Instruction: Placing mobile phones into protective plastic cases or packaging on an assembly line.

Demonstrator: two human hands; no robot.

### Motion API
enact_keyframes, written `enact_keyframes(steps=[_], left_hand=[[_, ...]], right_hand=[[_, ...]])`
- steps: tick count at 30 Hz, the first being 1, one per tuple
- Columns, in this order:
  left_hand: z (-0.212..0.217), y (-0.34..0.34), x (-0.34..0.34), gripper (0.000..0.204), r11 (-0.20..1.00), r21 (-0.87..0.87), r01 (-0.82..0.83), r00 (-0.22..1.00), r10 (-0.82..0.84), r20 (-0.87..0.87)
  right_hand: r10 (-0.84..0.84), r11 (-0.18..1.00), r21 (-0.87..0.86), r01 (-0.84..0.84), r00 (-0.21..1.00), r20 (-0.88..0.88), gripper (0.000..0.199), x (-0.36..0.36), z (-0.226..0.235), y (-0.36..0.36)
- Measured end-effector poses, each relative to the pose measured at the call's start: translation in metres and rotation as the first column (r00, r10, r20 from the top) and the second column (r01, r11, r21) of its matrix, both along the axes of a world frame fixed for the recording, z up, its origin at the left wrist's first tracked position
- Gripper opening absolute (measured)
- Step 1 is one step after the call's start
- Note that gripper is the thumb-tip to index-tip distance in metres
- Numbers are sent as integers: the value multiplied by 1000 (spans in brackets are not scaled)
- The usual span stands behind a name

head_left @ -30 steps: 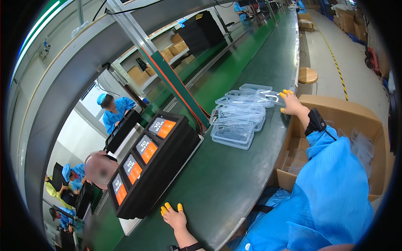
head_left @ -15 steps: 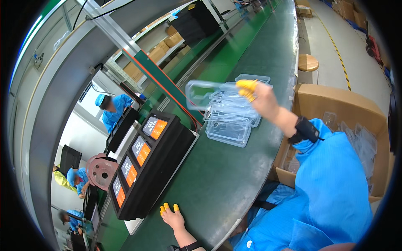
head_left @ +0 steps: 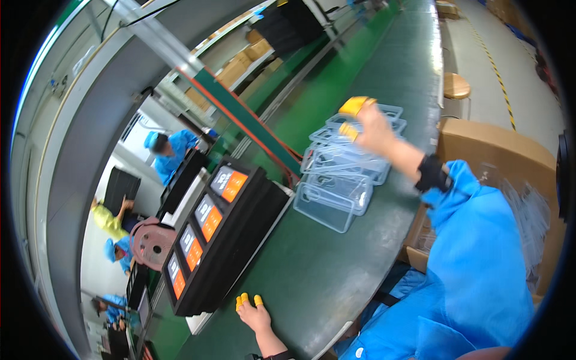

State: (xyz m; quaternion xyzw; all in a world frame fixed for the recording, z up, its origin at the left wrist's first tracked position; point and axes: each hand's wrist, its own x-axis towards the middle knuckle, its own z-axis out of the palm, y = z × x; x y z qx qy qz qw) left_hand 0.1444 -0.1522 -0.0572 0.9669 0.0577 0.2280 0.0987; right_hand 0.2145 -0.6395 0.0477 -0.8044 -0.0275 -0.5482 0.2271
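Clear plastic cases (head_left: pixel 342 162), shallow and rounded at the corners, lie overlapping in a loose pile on the dark green bench. One clear case (head_left: pixel 324 207) sits at the pile's near end, partly over another. Above the far part of the pile is my right hand (head_left: pixel 375 129), wearing yellow finger cots, with thumb and fingers apart and nothing visible between them. My left hand (head_left: pixel 255 315) rests on the bench near the black display box, also in yellow finger cots. Its fingers are stretched out and it holds nothing.
The black box (head_left: pixel 240 246) with several orange-and-white panels stands left of the pile. At my right, an open cardboard box (head_left: pixel 498 138) contains more clear plastic pieces. A round wooden stool (head_left: pixel 456 87) stands beyond it. Co-workers in blue sit across the bench, near a pink fan (head_left: pixel 153 243).
The clear case that my right hand held up now lies at the near end of the pile, released. That hand has stayed above the pile. My left hand remains on the bench.
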Motion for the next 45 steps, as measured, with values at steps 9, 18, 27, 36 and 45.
enact_keyframes(steps=[9, 18, 27, 36, 45], left_hand=[[-2, -1, 5, 41, 1000, 16, -21, 999, 22, -29], [-2, -9, 9, 42, 998, 56, 29, 999, -31, 31], [-2, 1, 2, 44, 997, 57, -44, 999, 45, -20], [-5, 3, 3, 53, 1000, -15, -18, 997, 17, -70], [19, -6, -5, 59, 989, -106, -103, 994, 99, -46]], right_hand=[[-192, 935, -47, 350, 392, -900, 76, 58, -68, -105], [-185, 953, -76, 294, 365, -912, 70, 23, -62, -75], [-166, 966, -66, 251, 401, -901, 78, 33, -61, -62], [428, 863, -147, -483, 855, -295, 31, -31, 3, 114], [112, 874, -346, -342, 834, -540, 19, -17, -90, 214]])
